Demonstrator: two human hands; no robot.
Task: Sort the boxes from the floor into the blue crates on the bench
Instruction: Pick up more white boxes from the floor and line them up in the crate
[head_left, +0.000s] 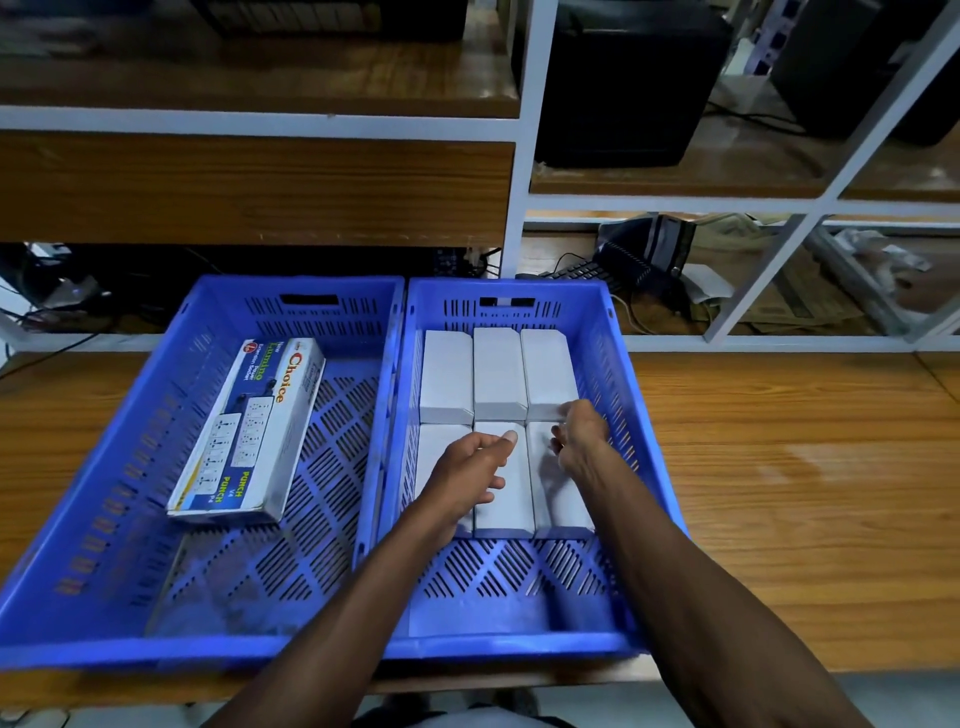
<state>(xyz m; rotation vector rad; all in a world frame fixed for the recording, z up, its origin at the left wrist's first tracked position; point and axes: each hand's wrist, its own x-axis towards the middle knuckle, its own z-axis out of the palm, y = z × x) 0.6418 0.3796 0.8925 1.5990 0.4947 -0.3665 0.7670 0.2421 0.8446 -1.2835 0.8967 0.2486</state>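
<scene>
Where two blue crates sit side by side on the bench (779, 467): right crate (613, 332), six plain white boxes (498, 374), near row partly hidden under left hand (467, 467) and right hand (579, 436), grips unclear; left crate (156, 364), one printed box (249, 431)

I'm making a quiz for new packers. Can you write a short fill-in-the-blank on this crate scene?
1. The white boxes lie in the ___ blue crate.
2. The left blue crate holds ___ printed box.
3. Both hands, left and right, are over the ___ boxes.

Missing: right; one; white
</scene>
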